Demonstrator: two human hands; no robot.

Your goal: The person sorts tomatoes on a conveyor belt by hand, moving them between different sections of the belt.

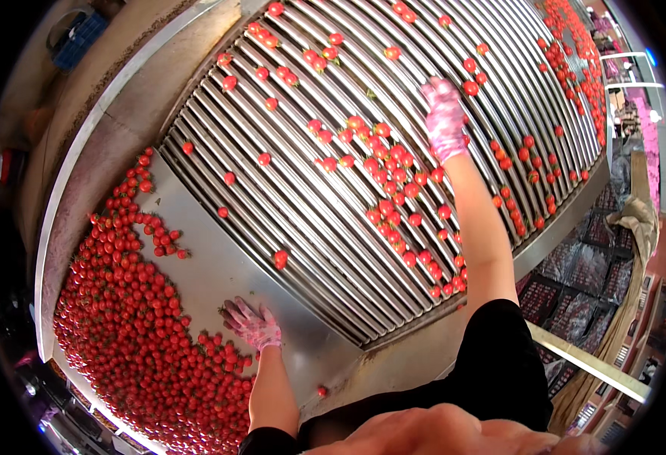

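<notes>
As I watch from afar, tomatoes [399,175] sit on rollers [295,201], a pile [132,303] left of them | left hand [252,324] near rollers, fingers apart | right hand [444,119] over rollers, grip: can't tell | likely light, soft, slippery; hold sides gently

A head-worn fisheye looks down over the rollers [314,220].

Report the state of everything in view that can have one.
Left hand: gloved, open, over the metal plate
Right hand: gloved, over the rollers; grip unclear
Heaped cherry tomatoes: red, piled at left
Scattered cherry tomatoes: red, loose, some clustered
Rollers: partly covered; running or stopped, unclear
Metal plate: partly bare
Blue crate: contents unclear
Dark trays: partly under clear film
</notes>
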